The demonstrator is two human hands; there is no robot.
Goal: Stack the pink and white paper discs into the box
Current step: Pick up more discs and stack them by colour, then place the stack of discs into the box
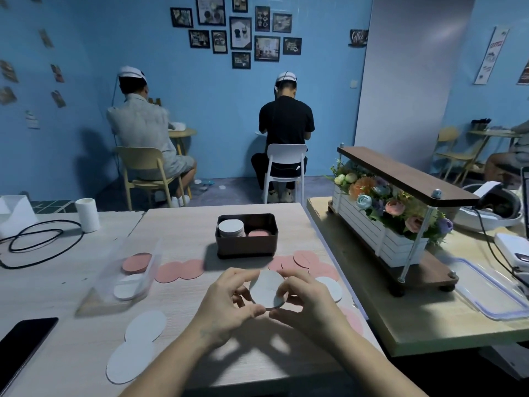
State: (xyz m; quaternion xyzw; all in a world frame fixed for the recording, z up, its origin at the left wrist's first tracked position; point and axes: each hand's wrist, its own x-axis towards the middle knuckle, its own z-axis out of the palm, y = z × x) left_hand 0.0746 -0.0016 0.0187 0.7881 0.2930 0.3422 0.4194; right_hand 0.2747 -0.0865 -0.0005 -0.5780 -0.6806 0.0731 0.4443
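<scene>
Far left, a dark phone lay flat at the table edge, with a black cable looped beyond it. Next came a clear plastic tub, tipped on its side, one pink and one white disc showing through it. Two loose white discs sat overlapping on the near table, and a pair of pink discs overlapped just beyond. Now the action: the left hand came in from below, forearm angled up and right, fingers curled and its thumb and fingertips pinching the left rim of the held white disc. That disc was up off the table, tilted toward the camera; one disc or several pressed together, I could not tell. Right behind it stood the brown box, a white stack in its left half and a lower pink stack in its right. The right hand mirrored the left, forearm angled up and left, thumb and forefinger nipping the disc's lower right rim. Beyond that, scattered pink discs fanned near the box, and another white disc lay just beside the right hand. A flower planter sat on the next table.
</scene>
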